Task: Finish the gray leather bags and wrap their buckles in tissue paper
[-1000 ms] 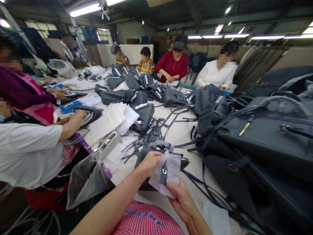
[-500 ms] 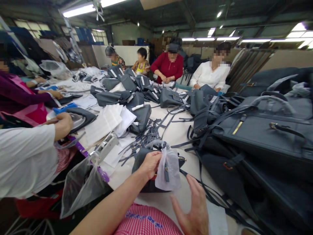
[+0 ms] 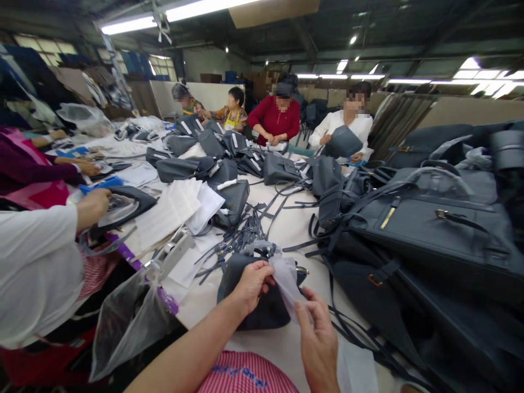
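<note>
Close in front of me a dark grey handbag (image 3: pixel 268 311) stands on the white table. My left hand (image 3: pixel 254 281) pinches the upper left edge of a thin white wrapping sheet (image 3: pixel 286 281) over the bag's front. At the sheet's lower right, my right hand (image 3: pixel 317 327) closes thumb and fingers on its edge. The sheet is drawn narrow and folded between both hands, and hides part of the bag. Clear wrap covers the bag's handle (image 3: pixel 256 247). Behind it lies a heap of dark straps with buckles (image 3: pixel 245 232).
Large dark bags (image 3: pixel 446 218) are piled at the right, their straps trailing. White paper sheets (image 3: pixel 172 210) and a metal clamp-like piece (image 3: pixel 174 248) lie left. A clear plastic bag (image 3: pixel 123 322) hangs off the table edge. More handbags (image 3: pixel 204 164) and several co-workers are across and left.
My right hand has come up from its open pose and taken hold of the sheet's lower edge. The sheet has gathered from flat to narrow. A co-worker across lifts a bag.
</note>
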Motion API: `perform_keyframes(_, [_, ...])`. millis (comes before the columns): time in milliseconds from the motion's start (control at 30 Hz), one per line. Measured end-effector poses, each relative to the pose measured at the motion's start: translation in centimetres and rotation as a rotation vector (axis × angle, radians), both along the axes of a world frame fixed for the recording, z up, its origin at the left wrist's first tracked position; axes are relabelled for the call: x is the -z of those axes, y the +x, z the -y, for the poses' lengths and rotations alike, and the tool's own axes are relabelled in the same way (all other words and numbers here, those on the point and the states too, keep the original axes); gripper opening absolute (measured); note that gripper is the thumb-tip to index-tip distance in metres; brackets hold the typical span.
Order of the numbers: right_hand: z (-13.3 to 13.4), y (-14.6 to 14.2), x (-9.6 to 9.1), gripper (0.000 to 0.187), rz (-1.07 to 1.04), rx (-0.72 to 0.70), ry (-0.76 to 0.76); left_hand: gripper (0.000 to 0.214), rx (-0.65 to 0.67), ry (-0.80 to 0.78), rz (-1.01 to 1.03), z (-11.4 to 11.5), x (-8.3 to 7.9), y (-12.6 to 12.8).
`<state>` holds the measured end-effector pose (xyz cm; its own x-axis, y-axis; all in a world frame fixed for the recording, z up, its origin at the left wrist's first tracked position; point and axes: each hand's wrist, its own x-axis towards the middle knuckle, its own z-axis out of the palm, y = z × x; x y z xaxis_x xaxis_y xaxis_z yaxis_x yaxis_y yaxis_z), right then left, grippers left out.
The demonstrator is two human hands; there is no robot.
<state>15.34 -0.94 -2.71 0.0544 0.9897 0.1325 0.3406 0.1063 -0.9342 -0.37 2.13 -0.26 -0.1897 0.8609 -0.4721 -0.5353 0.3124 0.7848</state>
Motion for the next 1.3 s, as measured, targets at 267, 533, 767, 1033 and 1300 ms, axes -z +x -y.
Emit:
perform_keyframes(267, [0.7, 1.1, 2.1, 0.071, -0.413, 0.050, -0.319, 0.020, 0.062, -0.018, 0.005, 0.7, -0.8, 0.4])
perform_keyframes(533, [-1.4, 0.5, -1.2, 0.096, -0.104, -0.148, -0.245, 0.020, 0.048, -0.010, -0.092, 1.4, -0.5, 1.3])
perform_keyframes(767, [-2.6, -1.3, -1.8, 0.053, -0.196, -0.217, -0.411, 0.017, 0.075, 0.018, -0.103, 2.3, -0.8, 1.1])
perform_keyframes(1033, [-1.9, -0.2, -2.2, 0.041, -0.194, -0.249, -0.370, 0.020, 0.159, 0.036, -0.125, 2.1, -0.6, 1.0])
perform_keyframes(1300, [1.4, 0.1, -0.7, 0.064, -0.502, -0.144, -0.642, 0.019, -0.012, 0.083, -0.110, 1.7, 0.6, 2.3])
